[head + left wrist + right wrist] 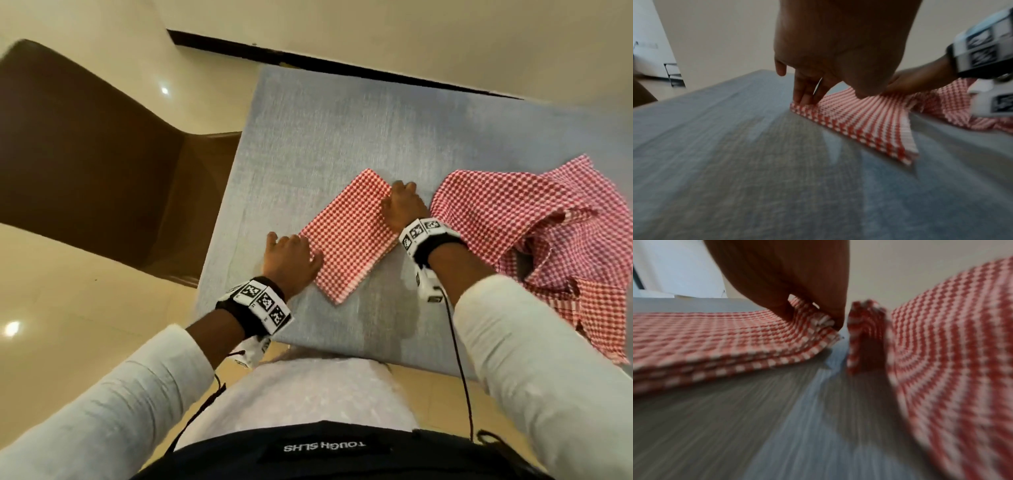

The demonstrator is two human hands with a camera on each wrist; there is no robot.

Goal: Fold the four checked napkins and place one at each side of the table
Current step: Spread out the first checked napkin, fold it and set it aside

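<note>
A folded red-and-white checked napkin (346,236) lies slantwise in the middle of the grey-blue table (342,137). My left hand (291,253) holds its near-left edge. In the left wrist view the fingers (805,97) come down on the corner of that napkin (859,120) and the thumb sits on top. My right hand (399,200) grips the right edge; the right wrist view shows the cloth (715,337) bunched between thumb and fingers (836,316). A loose heap of unfolded checked napkins (534,233) lies at the right.
A brown chair (102,164) stands off the table's left side, over a glossy cream floor (85,325). The unfolded heap (951,353) hangs over the table's near-right edge. Bare tabletop stretches beyond the folded napkin towards the far edge.
</note>
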